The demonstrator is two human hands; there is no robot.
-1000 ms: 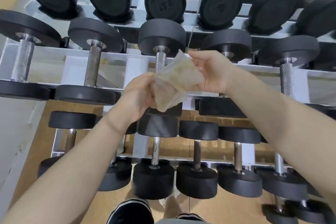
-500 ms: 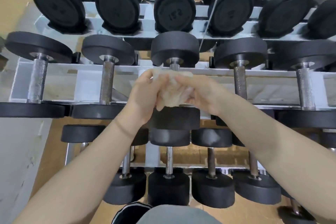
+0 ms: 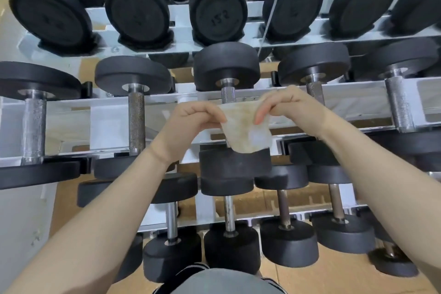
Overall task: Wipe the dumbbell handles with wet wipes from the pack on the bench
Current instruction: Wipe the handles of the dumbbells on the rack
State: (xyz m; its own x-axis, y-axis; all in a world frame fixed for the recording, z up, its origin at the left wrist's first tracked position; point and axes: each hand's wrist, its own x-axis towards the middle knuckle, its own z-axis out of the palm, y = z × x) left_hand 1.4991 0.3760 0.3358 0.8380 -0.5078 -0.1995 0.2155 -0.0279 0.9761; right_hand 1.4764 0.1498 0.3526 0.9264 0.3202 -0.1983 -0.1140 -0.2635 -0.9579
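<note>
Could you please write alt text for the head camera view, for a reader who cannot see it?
Two bare hands, left hand and right hand, pinch a stained wet wipe stretched between them, above the handle of a middle-tier dumbbell. Below and around them, a white three-tier rack holds rows of black dumbbells.

Bright even light, soft focus, wide-angle bowing

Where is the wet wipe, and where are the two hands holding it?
Stained, whitish wet wipe (image 3: 245, 126), head view: middle of the sheet.
Left hand (image 3: 191, 122), head view: back of the hand, pinching the wipe's left edge.
Right hand (image 3: 288, 105), head view: back of the hand, pinching the right edge.
</note>
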